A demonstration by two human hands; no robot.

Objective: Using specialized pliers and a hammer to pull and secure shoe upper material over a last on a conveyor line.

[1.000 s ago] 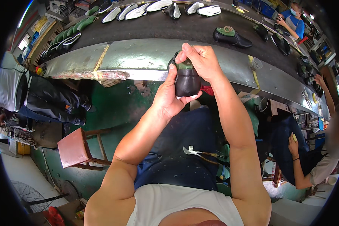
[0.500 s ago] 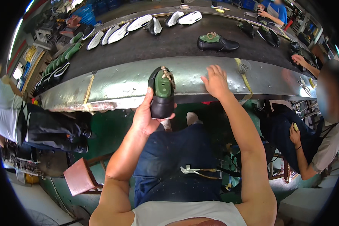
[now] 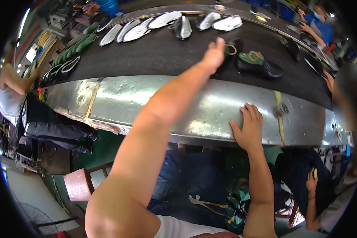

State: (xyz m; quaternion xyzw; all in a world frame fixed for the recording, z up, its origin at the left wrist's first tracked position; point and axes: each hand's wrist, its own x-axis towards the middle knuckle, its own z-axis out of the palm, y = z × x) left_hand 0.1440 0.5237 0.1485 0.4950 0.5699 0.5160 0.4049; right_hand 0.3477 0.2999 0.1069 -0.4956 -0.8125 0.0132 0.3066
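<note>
My left hand (image 3: 214, 57) reaches over the dark conveyor belt and grips a black shoe (image 3: 227, 59) with a green last inside and a loop of cord on top. Most of that shoe is hidden behind the hand. Just to its right, a second black shoe (image 3: 271, 69) on a green last lies sideways on the belt. My right hand (image 3: 250, 125) rests on the metal ledge (image 3: 146, 89) with its fingers spread and nothing in it. Pincers (image 3: 206, 202) with long handles lie across my lap.
White-soled shoes (image 3: 137, 31) line the belt's far left, beside green lasts (image 3: 73, 49). A clear cup (image 3: 282, 109) stands on the ledge by a yellow strip. Co-workers are at left, far right and near right. A stool (image 3: 77, 184) stands at lower left.
My left hand has carried the shoe from above the ledge's front edge forward and right onto the belt. The right hand now lies nearer the ledge's front edge. The view has shifted.
</note>
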